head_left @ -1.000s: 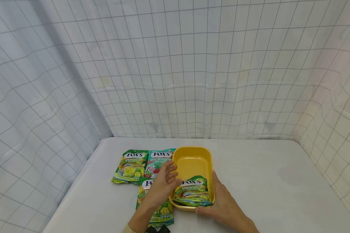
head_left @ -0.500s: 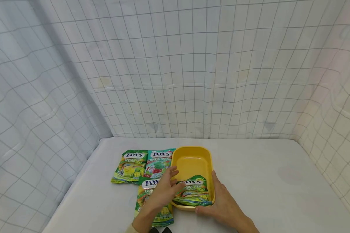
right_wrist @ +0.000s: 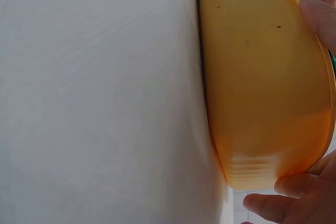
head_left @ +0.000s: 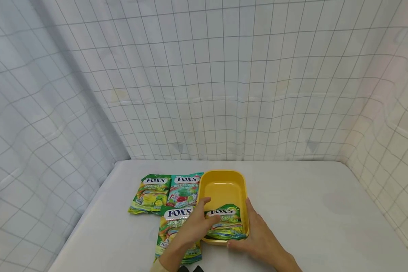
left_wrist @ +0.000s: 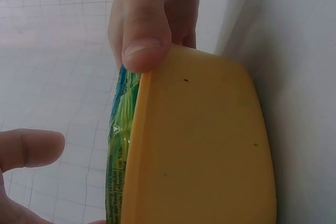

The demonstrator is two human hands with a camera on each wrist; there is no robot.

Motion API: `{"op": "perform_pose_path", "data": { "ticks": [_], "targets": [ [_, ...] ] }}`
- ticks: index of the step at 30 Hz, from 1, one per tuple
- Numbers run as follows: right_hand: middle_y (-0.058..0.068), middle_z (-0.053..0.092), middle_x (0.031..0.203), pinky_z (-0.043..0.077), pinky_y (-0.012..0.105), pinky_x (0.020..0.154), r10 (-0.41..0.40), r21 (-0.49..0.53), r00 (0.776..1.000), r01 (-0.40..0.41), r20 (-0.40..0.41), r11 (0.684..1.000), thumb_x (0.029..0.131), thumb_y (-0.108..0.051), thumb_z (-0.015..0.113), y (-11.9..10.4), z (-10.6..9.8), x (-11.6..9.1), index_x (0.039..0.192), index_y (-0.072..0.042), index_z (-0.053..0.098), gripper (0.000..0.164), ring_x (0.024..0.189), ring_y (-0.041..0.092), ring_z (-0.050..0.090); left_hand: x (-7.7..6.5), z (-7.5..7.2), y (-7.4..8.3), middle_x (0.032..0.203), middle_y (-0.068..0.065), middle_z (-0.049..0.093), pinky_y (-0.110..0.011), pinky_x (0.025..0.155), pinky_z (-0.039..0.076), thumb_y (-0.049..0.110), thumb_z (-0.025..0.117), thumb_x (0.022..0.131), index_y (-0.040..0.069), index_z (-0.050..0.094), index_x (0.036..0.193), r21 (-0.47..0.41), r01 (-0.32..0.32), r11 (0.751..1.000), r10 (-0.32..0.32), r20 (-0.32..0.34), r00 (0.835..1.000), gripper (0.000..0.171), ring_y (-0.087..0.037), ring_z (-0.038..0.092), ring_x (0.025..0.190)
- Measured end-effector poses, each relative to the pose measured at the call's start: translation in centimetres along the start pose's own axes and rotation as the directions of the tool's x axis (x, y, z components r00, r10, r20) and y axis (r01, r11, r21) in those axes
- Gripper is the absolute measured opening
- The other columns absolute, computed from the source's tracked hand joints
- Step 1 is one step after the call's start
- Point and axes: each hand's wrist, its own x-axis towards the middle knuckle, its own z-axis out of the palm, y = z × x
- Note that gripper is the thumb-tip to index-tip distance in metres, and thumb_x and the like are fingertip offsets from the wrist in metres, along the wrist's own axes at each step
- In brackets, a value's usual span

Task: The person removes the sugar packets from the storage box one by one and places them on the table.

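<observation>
A yellow plastic tray (head_left: 226, 192) stands on the white table, with a green Fox's Spring Tea candy bag (head_left: 228, 227) lying in its near half. My right hand (head_left: 260, 240) grips the tray's near right corner, thumb at the front rim and fingers along the right side. Over the tray's left rim reaches my left hand (head_left: 194, 226), thumb and index finger spread above the bag's left part. The left wrist view shows the bag's edge (left_wrist: 118, 156) rising past the rim, with the right thumb (left_wrist: 144, 53) on that rim.
Left of the tray lie two more green Spring Tea bags, one farther back (head_left: 152, 193) and one nearer (head_left: 176, 226), partly under my left forearm. A teal Mint Blossom bag (head_left: 184, 190) touches the tray's left side. Gridded white curtains (head_left: 224, 94) enclose the table.
My left hand has moved right and slightly down, from above the tray's left rim to over the candy bag. The right hand and the tray have stayed in place.
</observation>
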Motion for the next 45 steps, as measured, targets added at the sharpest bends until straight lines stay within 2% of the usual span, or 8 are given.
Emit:
{"op": "perform_pose_path", "data": {
  "ticks": [8,13,17,20,24,27,35,45],
  "targets": [
    [0.012,0.032,0.163,0.039,0.058,0.109,0.009,-0.007,1.0,-0.009,-0.002,1.0,0.061,-0.077,0.082,-0.1,0.0,0.0,0.165,-0.012,0.008,0.143,0.133,0.031,0.046,0.6,0.5,-0.2,0.137,-0.024,0.053,-0.054,0.092,0.052,0.026,0.07,0.097,0.001,0.032,0.154,-0.013,0.021,1.0,-0.021,0.023,1.0,0.073,-0.029,0.062,0.103],
    [0.013,0.032,0.163,0.04,0.059,0.108,0.004,-0.002,1.0,-0.004,-0.002,1.0,0.061,-0.077,0.082,0.0,0.0,0.1,0.165,-0.01,0.009,0.144,0.133,0.032,0.046,0.9,0.7,-0.4,0.146,-0.028,0.043,-0.056,0.097,0.046,0.025,0.068,0.097,-0.001,0.027,0.157,-0.048,0.026,0.999,-0.026,0.013,1.0,0.077,-0.031,0.061,0.103],
    [0.013,0.031,0.163,0.04,0.058,0.108,-0.006,0.005,1.0,0.006,-0.002,1.0,0.061,-0.076,0.083,0.0,-0.1,0.0,0.165,-0.009,0.009,0.144,0.135,0.033,0.044,1.0,0.8,-0.5,0.149,-0.03,0.038,-0.054,0.095,0.044,0.023,0.068,0.097,-0.002,0.021,0.159,-0.098,0.015,0.995,-0.014,0.008,1.0,0.082,-0.031,0.063,0.088],
    [0.013,0.03,0.163,0.039,0.058,0.109,-0.007,0.01,1.0,0.007,0.003,1.0,0.062,-0.076,0.083,-0.1,-0.1,0.0,0.165,-0.01,0.009,0.143,0.136,0.033,0.044,1.0,0.9,-0.4,0.151,-0.031,0.036,-0.058,0.1,0.042,0.021,0.07,0.095,-0.004,0.021,0.158,-0.103,0.008,0.995,-0.01,-0.012,1.0,0.083,-0.034,0.061,0.098],
    [0.014,0.028,0.164,0.038,0.059,0.11,-0.015,0.014,1.0,0.014,0.014,1.0,0.064,-0.076,0.081,-0.1,-0.2,0.0,0.165,-0.009,0.008,0.142,0.138,0.035,0.042,1.0,1.2,-0.5,0.146,-0.028,0.042,-0.063,0.108,0.035,0.018,0.074,0.091,-0.004,0.025,0.156,-0.085,0.018,0.996,-0.022,-0.046,0.999,0.085,-0.037,0.052,0.121],
    [0.015,0.027,0.165,0.037,0.059,0.11,-0.026,0.013,1.0,0.026,0.014,1.0,0.065,-0.076,0.081,0.0,-0.2,-0.1,0.164,-0.009,0.007,0.141,0.139,0.036,0.041,1.0,1.3,-0.5,0.142,-0.025,0.045,-0.064,0.109,0.034,0.02,0.078,0.09,-0.004,0.027,0.155,-0.061,0.025,0.998,-0.029,-0.06,0.998,0.086,-0.039,0.049,0.125],
    [0.012,0.026,0.165,0.038,0.058,0.11,-0.029,0.006,1.0,0.029,0.009,1.0,0.064,-0.077,0.08,0.2,-0.1,-0.1,0.165,-0.009,0.006,0.142,0.138,0.033,0.042,0.7,1.5,-0.6,0.139,-0.023,0.048,-0.065,0.106,0.037,0.031,0.084,0.085,-0.003,0.032,0.153,0.062,0.005,0.998,0.0,-0.072,0.997,0.092,-0.038,0.052,0.122],
    [0.01,0.028,0.164,0.04,0.055,0.108,-0.027,0.003,1.0,0.027,0.002,1.0,0.062,-0.078,0.081,0.2,-0.2,0.0,0.165,-0.011,0.007,0.144,0.136,0.031,0.043,0.7,1.9,-0.3,0.141,-0.023,0.044,-0.063,0.104,0.04,0.031,0.085,0.084,-0.002,0.032,0.151,0.065,0.018,0.998,-0.011,-0.1,0.995,0.092,-0.036,0.052,0.118]
  ]
}}
